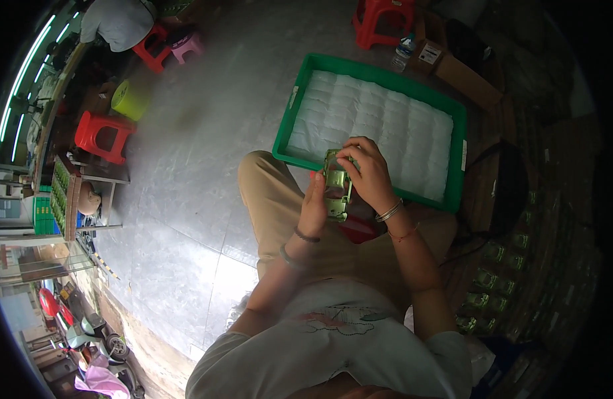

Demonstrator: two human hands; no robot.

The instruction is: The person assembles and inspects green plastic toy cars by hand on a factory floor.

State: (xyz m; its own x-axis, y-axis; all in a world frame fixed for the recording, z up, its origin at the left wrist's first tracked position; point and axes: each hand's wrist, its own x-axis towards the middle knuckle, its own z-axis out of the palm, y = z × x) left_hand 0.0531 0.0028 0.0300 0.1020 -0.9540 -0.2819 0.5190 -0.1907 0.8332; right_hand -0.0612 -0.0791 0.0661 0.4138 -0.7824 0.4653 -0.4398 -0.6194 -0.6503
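Observation:
My left hand [313,206] grips a translucent yellow-green plastic part [337,183] along its left side, held upright above my lap. The part looks like a long shallow frame with cut-outs; its exact kind does not show. Over its upper right edge bends my right hand [367,167], with thumb and fingers drawn together at the part's top end. Whether a smaller piece sits between those fingertips is hidden. Just beyond both hands lies a green plastic tray [286,136], lined with white quilted padding [366,110].
At right, rows of similar green parts [487,292] lie in shadow. Cardboard boxes [466,74] and a clear bottle [403,53] stand behind the tray. Red stools [104,137], a yellow-green bucket [128,100] and a seated person [117,25] are off to the left.

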